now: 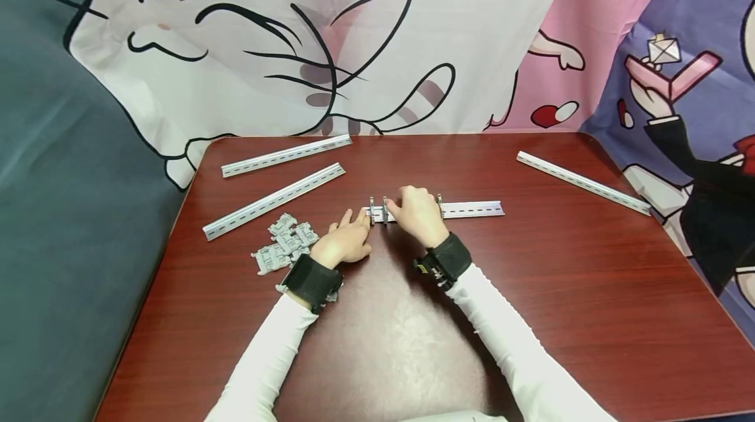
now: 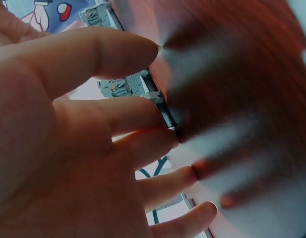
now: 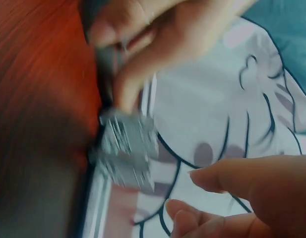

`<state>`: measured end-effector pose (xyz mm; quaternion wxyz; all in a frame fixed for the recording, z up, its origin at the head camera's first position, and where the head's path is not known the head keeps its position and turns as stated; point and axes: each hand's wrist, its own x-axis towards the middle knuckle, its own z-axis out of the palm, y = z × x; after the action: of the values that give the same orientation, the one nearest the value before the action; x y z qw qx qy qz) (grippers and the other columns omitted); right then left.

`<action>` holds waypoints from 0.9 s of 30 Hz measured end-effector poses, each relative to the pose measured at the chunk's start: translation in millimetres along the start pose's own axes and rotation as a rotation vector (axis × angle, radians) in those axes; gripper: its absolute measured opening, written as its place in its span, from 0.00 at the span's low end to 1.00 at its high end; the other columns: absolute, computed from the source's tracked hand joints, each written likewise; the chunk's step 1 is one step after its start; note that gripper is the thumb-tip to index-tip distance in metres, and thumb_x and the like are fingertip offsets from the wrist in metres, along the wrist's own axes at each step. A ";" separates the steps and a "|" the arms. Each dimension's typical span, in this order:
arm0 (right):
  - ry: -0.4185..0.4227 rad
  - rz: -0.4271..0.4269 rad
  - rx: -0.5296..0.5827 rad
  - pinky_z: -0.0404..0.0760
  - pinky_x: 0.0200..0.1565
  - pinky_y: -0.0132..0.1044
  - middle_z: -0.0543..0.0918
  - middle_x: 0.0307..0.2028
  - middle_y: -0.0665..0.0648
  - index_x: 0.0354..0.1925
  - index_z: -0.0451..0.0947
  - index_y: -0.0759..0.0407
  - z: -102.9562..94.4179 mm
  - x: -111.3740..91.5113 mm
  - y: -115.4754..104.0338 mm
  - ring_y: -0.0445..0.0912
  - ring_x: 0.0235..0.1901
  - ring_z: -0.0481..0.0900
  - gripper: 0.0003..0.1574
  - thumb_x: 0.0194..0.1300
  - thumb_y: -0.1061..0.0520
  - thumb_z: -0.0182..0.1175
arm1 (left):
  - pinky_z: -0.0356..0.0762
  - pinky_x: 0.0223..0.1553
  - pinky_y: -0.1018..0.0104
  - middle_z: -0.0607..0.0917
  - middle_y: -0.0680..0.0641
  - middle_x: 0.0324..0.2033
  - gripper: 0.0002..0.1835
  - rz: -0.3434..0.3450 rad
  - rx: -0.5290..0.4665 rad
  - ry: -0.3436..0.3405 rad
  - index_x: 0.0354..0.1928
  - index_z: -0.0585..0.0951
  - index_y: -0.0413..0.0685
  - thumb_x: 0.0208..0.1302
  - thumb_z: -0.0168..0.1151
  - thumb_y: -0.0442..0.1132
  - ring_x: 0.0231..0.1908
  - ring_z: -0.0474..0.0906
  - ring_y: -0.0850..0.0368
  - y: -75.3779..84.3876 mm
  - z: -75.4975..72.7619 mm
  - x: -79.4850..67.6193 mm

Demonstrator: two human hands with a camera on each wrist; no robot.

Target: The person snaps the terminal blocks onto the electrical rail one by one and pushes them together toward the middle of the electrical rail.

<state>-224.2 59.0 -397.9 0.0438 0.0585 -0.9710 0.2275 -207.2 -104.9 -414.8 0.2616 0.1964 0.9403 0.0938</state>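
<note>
A slotted metal DIN rail (image 1: 474,209) lies across the middle of the table, with grey plastic rail clips (image 1: 372,211) standing upright on it. My left hand (image 1: 348,238) is at the rail's left end, its fingers spread and its fingertips right at the rail in the left wrist view. Over the rail's middle, my right hand (image 1: 420,215) hovers between the left pair of clips and another clip (image 1: 440,206). In the right wrist view, the right hand's thumb and finger (image 3: 217,176) stand apart with nothing between them, beside two blurred clips (image 3: 125,148).
A heap of loose grey clips (image 1: 283,245) lies left of my left hand, partly under that wrist. Two more rails (image 1: 274,201) rest at the back left. Another rail (image 1: 584,183) slants at the right, near the table's edge. Printed cloth (image 1: 472,29) hangs behind the table.
</note>
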 end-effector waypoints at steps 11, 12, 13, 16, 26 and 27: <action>0.004 0.048 -0.142 0.82 0.29 0.52 0.84 0.23 0.61 0.13 0.71 0.56 21.3 3.8 -10.2 0.61 0.30 0.85 0.17 0.50 0.56 0.67 | 0.51 0.69 0.38 0.44 0.41 0.77 0.37 -0.002 -0.012 -0.010 0.74 0.51 0.36 0.70 0.52 0.43 0.76 0.37 0.38 8.4 3.0 1.8; 0.016 0.044 -0.142 0.82 0.29 0.52 0.84 0.22 0.61 0.13 0.71 0.56 20.7 4.6 -9.9 0.61 0.29 0.85 0.17 0.49 0.57 0.67 | 0.51 0.69 0.38 0.44 0.41 0.77 0.38 -0.005 -0.012 -0.007 0.75 0.50 0.36 0.71 0.52 0.44 0.76 0.37 0.38 8.6 2.0 1.8; 0.024 0.043 -0.143 0.81 0.28 0.52 0.83 0.21 0.61 0.12 0.70 0.56 19.8 5.5 -9.3 0.61 0.29 0.85 0.18 0.49 0.58 0.67 | 0.51 0.69 0.38 0.44 0.41 0.77 0.38 -0.007 -0.012 -0.002 0.75 0.50 0.36 0.71 0.52 0.43 0.76 0.37 0.38 8.6 1.1 1.9; 0.022 0.064 -0.140 0.80 0.26 0.51 0.82 0.20 0.59 0.11 0.67 0.54 16.7 8.0 -6.8 0.61 0.28 0.84 0.19 0.49 0.58 0.66 | 0.50 0.69 0.38 0.44 0.40 0.76 0.38 -0.011 -0.014 0.000 0.75 0.50 0.36 0.70 0.52 0.43 0.75 0.37 0.37 8.1 -1.8 2.2; 0.003 0.104 -0.151 0.81 0.29 0.52 0.84 0.22 0.61 0.09 0.63 0.51 8.5 7.9 8.3 0.61 0.30 0.85 0.23 0.48 0.57 0.65 | 0.47 0.71 0.38 0.41 0.40 0.77 0.38 -0.027 -0.030 -0.034 0.75 0.47 0.36 0.71 0.50 0.43 0.76 0.34 0.37 3.5 -3.9 -0.7; 0.006 0.108 -0.144 0.81 0.29 0.52 0.84 0.22 0.61 0.09 0.62 0.51 7.4 7.4 10.1 0.62 0.30 0.85 0.23 0.48 0.58 0.65 | 0.46 0.71 0.38 0.41 0.40 0.76 0.38 -0.025 -0.030 -0.034 0.75 0.47 0.35 0.71 0.50 0.43 0.75 0.34 0.37 3.5 -4.0 -1.1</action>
<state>-233.4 63.9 -408.1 0.0387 0.0023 -0.9865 0.1594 -207.3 -102.6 -410.0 0.2818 0.1819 0.9366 0.1014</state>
